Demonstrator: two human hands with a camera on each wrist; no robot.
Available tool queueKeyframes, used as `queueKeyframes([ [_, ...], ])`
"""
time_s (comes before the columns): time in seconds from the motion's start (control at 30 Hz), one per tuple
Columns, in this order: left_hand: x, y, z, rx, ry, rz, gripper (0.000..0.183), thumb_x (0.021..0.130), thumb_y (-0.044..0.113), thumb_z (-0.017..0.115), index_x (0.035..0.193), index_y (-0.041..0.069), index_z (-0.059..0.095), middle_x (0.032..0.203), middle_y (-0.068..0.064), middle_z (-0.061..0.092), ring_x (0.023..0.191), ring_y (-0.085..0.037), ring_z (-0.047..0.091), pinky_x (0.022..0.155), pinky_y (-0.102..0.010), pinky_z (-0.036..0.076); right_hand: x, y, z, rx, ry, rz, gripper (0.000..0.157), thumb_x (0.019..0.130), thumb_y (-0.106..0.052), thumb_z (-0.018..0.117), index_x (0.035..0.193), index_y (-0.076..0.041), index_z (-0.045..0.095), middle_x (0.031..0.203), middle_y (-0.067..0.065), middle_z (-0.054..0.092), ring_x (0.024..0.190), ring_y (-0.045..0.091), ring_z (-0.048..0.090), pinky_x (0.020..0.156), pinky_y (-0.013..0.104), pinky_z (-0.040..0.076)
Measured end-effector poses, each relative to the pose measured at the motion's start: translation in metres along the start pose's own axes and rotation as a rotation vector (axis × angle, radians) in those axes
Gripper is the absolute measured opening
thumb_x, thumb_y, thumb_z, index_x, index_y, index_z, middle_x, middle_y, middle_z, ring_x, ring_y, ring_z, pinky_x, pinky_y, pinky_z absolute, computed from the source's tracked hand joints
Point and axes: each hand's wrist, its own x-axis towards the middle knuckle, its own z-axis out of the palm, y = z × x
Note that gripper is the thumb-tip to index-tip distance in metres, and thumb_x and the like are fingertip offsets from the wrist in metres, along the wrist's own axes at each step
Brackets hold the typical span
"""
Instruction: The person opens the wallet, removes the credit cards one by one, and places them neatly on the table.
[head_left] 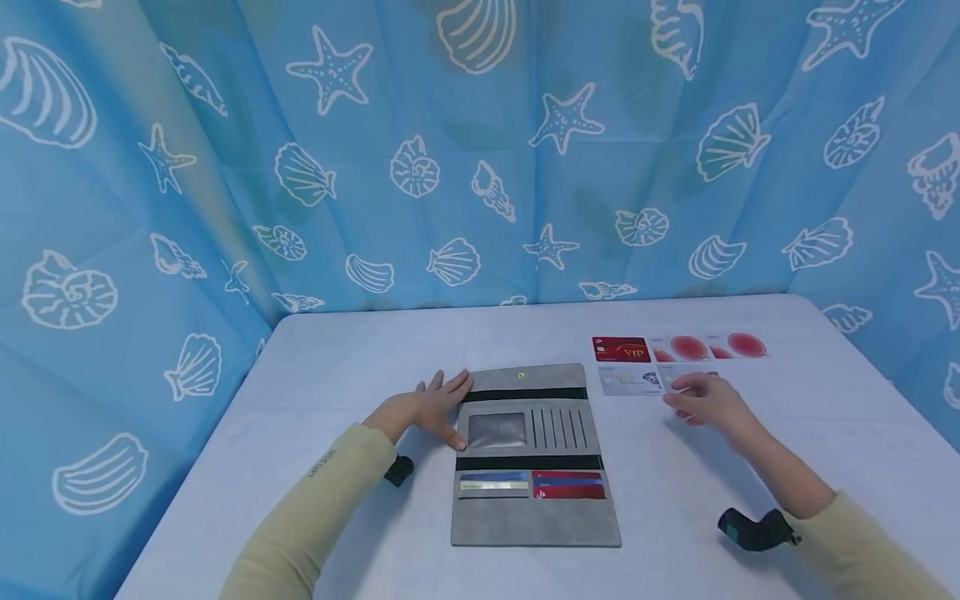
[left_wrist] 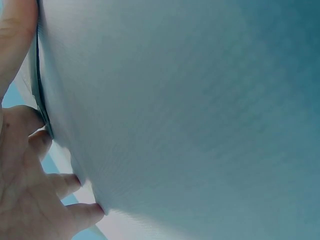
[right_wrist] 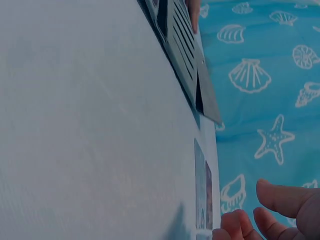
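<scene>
An opened grey wallet (head_left: 536, 523) lies flat on the table, with card slots, a clear window and several cards (head_left: 568, 492) tucked into its near slots. My left hand (head_left: 433, 408) rests at its left edge, fingers spread and thumb on the near side. To the right, my right hand (head_left: 708, 406) hovers over a pale card (head_left: 673, 375), partly hidden beneath it. In the right wrist view, the thumb (right_wrist: 282, 196) stands apart from the fingers and nothing shows between them. Beside that card lie a silver VIP card (head_left: 626, 381) and a red VIP card (head_left: 621, 350).
Two white cards with red circles (head_left: 688, 347) lie in the back row, right of the red card. Black wrist-camera mounts (head_left: 753, 531) hang near both forearms. A blue shell-patterned curtain (head_left: 480, 167) stands behind the white table (head_left: 360, 350).
</scene>
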Motion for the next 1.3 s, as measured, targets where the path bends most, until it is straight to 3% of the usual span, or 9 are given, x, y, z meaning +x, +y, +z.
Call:
queueKeyframes([
  [0.4,0.001,0.001,0.000,-0.006,0.002,0.001,0.107,0.071,0.046,0.074,0.149,0.015,0.007,0.155,-0.001,-0.003,0.140,-0.032,-0.010,0.111,-0.052,0.000,-0.027,-0.027,0.037,0.026,-0.081,-0.079,0.037,0.081,-0.019,0.068,0.106,0.005,0.054,0.091,0.013,0.059,0.074,0.019,0.057,0.071,0.031,0.054],
  [0.87,0.000,-0.001,-0.001,-0.004,-0.008,0.014,0.107,0.072,0.047,0.073,0.149,0.014,0.006,0.155,-0.002,-0.004,0.140,-0.033,-0.010,0.110,-0.054,0.001,-0.049,-0.046,0.077,-0.089,-0.227,-0.129,0.024,0.074,-0.012,0.075,0.092,-0.002,0.062,0.073,0.001,0.054,0.066,0.013,0.050,0.063,0.026,0.050],
  [1.07,-0.001,-0.001,-0.002,0.000,-0.014,0.012,0.107,0.072,0.047,0.072,0.148,0.014,0.006,0.155,-0.002,-0.005,0.139,-0.033,-0.010,0.110,-0.054,0.001,-0.049,-0.045,0.088,-0.126,-0.282,-0.092,0.015,0.074,-0.010,0.074,0.079,-0.004,0.062,0.067,0.002,0.052,0.062,0.013,0.050,0.060,0.024,0.047],
  [1.3,-0.001,-0.001,-0.002,-0.007,-0.014,0.014,0.107,0.072,0.047,0.073,0.148,0.014,0.007,0.155,-0.002,-0.004,0.139,-0.033,-0.010,0.110,-0.054,0.001,-0.048,-0.046,0.092,-0.161,-0.292,-0.055,0.017,0.074,-0.010,0.075,0.071,-0.005,0.059,0.064,0.003,0.051,0.060,0.014,0.050,0.057,0.023,0.044],
])
